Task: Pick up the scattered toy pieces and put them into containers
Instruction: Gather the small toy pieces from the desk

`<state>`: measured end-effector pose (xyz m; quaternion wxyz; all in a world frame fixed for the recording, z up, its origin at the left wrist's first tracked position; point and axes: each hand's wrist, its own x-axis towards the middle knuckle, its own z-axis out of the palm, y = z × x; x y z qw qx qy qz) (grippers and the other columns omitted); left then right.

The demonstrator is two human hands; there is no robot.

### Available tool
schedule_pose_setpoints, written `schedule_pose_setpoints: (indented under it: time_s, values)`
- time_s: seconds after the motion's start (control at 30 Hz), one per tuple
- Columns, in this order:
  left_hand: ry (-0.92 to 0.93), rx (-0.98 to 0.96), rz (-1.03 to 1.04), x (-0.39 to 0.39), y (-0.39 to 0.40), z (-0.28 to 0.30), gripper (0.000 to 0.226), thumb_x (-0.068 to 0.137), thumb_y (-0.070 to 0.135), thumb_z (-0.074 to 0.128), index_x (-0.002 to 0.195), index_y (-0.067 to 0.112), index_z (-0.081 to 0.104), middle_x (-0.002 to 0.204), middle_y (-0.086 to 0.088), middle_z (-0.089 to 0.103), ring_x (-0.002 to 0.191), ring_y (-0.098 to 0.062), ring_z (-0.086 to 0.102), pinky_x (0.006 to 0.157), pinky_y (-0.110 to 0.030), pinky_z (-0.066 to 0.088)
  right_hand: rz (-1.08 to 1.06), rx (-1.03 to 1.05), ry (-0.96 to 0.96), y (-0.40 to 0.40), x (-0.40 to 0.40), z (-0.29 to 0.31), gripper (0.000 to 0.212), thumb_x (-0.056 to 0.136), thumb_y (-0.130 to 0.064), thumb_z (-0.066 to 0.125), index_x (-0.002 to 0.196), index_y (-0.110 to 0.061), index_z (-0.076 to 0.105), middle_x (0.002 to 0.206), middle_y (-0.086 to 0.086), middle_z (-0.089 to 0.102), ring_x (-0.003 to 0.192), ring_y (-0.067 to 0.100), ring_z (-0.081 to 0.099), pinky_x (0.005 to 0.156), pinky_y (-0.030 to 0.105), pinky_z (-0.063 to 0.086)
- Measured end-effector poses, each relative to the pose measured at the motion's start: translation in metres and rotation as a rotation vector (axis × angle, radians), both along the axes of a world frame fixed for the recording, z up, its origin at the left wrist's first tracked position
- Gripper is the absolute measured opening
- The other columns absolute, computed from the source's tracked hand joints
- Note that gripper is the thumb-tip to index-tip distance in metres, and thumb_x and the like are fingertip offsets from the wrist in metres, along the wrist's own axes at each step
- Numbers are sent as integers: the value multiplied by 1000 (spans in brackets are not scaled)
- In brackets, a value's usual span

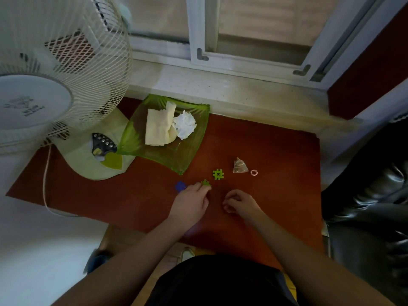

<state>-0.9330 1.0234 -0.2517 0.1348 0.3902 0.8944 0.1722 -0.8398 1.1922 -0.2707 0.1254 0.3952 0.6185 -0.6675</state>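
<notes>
Green notched plastic toy piece [206, 182] pinched at its edges in left hand [191, 203] grip: light, stiff, small; right hand [239, 203] loosely curled, seemingly empty.

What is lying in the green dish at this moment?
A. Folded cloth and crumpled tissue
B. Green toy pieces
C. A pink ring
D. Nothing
A: the green dish holds a folded cloth and a crumpled tissue; the toy pieces lie on the table outside it.

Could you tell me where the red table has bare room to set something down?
Free: the right part of the red table, beyond the pink ring, and the left strip before the fan base. Crowded: the middle, around the green dish, green pieces, blue piece and both hands.
</notes>
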Motion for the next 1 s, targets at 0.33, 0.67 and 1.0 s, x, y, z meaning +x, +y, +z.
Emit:
schedule_pose_setpoints:
  time_s: [0.33,0.67,1.0]
  values:
    - [33,-5,-180,-29,121,-5,43,94,17,51,136,17,46,124,-7,54,107,-25,55,81,-39,54,-378,-339,-170,23,16,12,16,93,-12,51,84,-7,64,64,6,54,55,15,46,53,25,37]
    - [35,-215,-292,-47,161,-27,29,93,18,54,120,7,50,131,-8,48,115,-27,46,93,-38,43,-600,-571,16,48,23,18,33,101,-25,43,100,0,65,88,14,65,80,20,61,76,30,50]
    - [-140,-148,-278,-33,177,-21,35,88,7,49,122,17,48,118,-9,52,109,-29,48,92,-40,43,-654,-577,27,71,44,18,37,101,-30,42,101,-1,65,84,11,61,77,19,57,72,29,48]
